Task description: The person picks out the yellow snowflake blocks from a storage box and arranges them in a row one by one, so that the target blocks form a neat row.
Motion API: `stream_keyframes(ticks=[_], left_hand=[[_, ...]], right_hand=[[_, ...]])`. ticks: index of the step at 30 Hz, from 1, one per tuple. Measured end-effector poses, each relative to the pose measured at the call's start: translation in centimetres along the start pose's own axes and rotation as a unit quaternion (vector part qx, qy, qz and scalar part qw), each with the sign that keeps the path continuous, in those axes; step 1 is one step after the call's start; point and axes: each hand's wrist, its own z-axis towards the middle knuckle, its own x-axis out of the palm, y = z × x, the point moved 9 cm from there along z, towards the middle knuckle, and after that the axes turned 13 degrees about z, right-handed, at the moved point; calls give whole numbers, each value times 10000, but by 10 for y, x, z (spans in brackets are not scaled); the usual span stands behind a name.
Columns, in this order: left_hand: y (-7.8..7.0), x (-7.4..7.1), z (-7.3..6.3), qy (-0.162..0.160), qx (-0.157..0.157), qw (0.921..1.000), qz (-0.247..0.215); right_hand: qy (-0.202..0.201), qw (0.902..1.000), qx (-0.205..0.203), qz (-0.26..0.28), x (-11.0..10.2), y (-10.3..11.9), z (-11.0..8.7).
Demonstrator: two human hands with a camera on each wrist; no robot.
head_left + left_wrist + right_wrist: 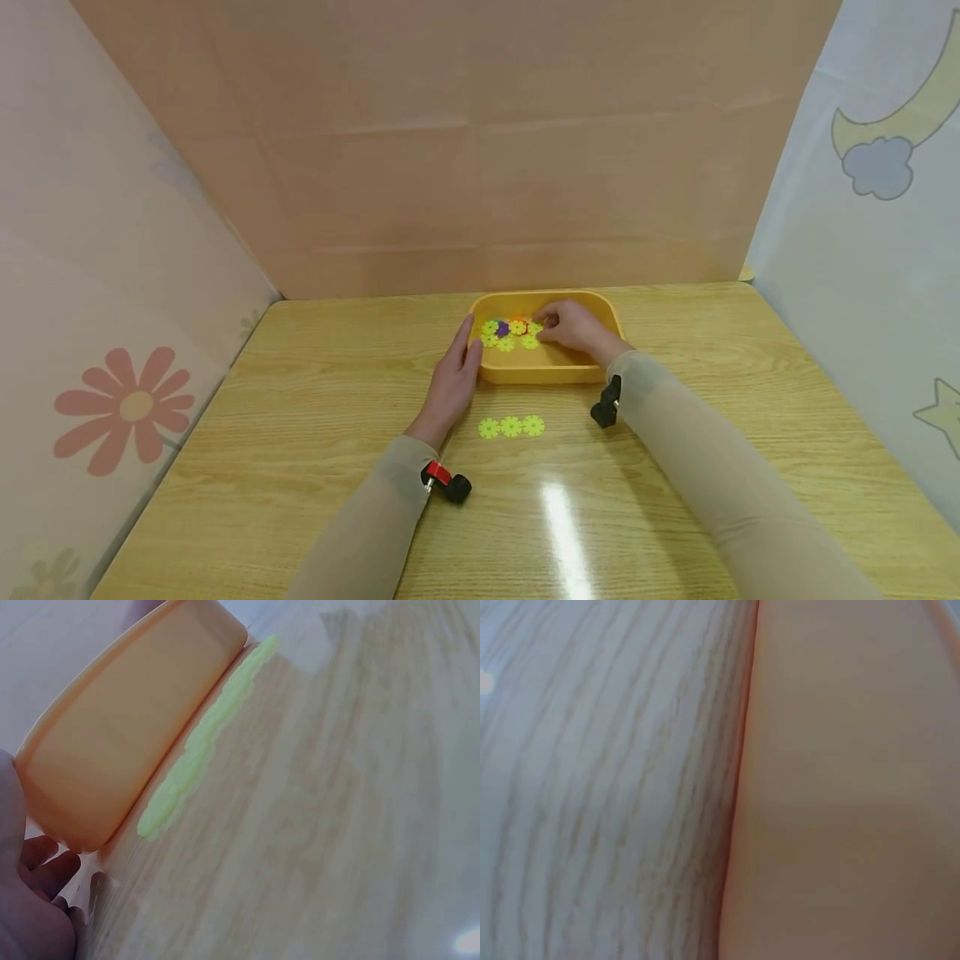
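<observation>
A yellow plastic tray (525,375) stands on the table. Inside it lie several yellow-green snowflake discs (506,343), with a purple disc (502,329) and some red among them. My left hand (452,379) rests against the tray's left side, its fingers fairly straight; the left wrist view shows its fingertips (60,874) by the tray's corner. My right hand (576,327) reaches over the rim, thumb and fingers around a yellow-green disc (534,328); whether they pinch it cannot be seen. The right wrist view shows only the tray wall (847,780) and tabletop.
In front of the tray, three yellow-green discs (512,427) lie in a row, touching or nearly so. The wooden table (315,400) meets an upright tan panel (375,208) behind the tray. Printed side panels (127,250) stand left and right.
</observation>
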Motion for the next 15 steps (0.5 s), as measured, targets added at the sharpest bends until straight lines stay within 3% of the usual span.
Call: stream_keyframes(ticks=[15], left_hand=[[3, 0, 0, 17, -45, 10000, 18]], right_hand=[[67, 9999, -21, 104, 4, 1, -1]])
